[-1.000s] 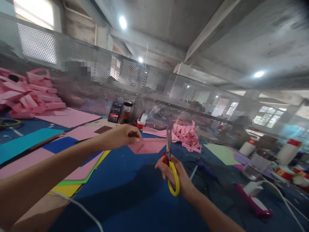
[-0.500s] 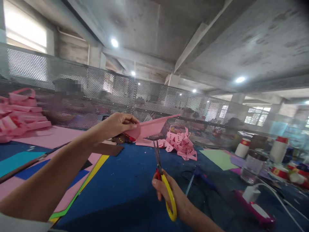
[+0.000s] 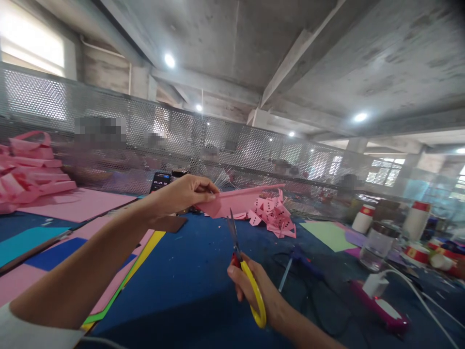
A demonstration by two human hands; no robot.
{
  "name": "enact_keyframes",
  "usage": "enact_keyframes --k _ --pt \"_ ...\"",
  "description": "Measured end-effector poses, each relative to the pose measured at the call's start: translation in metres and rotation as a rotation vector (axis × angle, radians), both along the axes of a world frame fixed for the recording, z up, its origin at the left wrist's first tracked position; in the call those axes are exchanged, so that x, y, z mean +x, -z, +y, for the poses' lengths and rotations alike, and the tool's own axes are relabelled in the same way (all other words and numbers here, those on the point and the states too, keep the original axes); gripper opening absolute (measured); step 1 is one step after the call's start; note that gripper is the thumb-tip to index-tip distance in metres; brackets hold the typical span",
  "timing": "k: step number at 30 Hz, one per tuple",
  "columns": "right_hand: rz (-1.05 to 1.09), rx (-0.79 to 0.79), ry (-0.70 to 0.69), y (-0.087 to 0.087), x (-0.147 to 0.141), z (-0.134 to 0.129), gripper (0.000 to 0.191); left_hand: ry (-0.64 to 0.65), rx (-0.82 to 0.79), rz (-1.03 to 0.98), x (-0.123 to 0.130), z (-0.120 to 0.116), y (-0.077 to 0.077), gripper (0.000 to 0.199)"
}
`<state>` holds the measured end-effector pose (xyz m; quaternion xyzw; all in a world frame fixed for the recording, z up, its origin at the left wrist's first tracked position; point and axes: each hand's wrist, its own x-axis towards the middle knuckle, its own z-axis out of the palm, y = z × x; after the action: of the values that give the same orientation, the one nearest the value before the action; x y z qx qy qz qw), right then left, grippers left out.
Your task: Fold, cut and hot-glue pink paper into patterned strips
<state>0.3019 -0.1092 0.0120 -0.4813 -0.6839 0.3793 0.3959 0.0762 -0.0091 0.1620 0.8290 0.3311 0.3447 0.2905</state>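
Note:
My left hand [image 3: 198, 193] pinches the left end of a pink sheet [image 3: 236, 199], which stretches out to the right above the table. In my right hand [image 3: 250, 286] is a pair of scissors [image 3: 254, 295] with yellow and red handles, its blades pointing up and nearly together. The blade tips are just below the pink sheet; whether they touch it I cannot tell. Behind the sheet's right end lies a heap of pink paper pieces with dark dots [image 3: 274, 215].
Pink strips [image 3: 32, 174] are piled at the far left, near coloured sheets [image 3: 61, 253]. A phone [image 3: 161, 181] leans at the back before a perforated metal screen [image 3: 247, 145]. To the right are a glue gun [image 3: 303, 264], a clear jar [image 3: 378, 247] and a purple power strip [image 3: 379, 308].
My left hand has moved right and slightly down with the pink sheet. The phone has come into fuller view behind my wrist. The scissors have stayed nearly in place.

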Motion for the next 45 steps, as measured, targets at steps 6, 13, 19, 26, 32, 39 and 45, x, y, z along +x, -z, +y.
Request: enact_keyframes --k 6,13,19,26,32,39,45 --pt "0.026 -0.006 0.039 -0.002 -0.002 -0.001 0.035 0.015 -0.005 0.031 0.003 0.003 0.003 0.035" --pt "0.032 0.012 0.035 0.001 0.000 0.002 0.036 0.036 0.019 0.053 0.005 0.010 0.008 0.033" --pt "0.027 -0.012 0.049 -0.003 -0.001 0.000 0.039 0.039 0.031 0.098 0.004 0.012 0.007 0.034" --pt "0.008 -0.009 0.076 -0.002 -0.001 0.000 0.041 0.055 0.017 0.076 0.005 0.009 0.008 0.030" --pt "-0.022 -0.010 0.089 0.000 0.000 0.002 0.038 0.042 0.014 0.077 0.006 0.004 0.006 0.031" --pt "-0.013 0.011 0.096 0.006 0.001 0.005 0.033 0.062 0.030 0.091 0.006 0.011 0.009 0.032" --pt "-0.043 -0.006 0.112 0.001 0.000 0.004 0.034 0.061 0.073 0.093 0.006 0.009 0.008 0.030"
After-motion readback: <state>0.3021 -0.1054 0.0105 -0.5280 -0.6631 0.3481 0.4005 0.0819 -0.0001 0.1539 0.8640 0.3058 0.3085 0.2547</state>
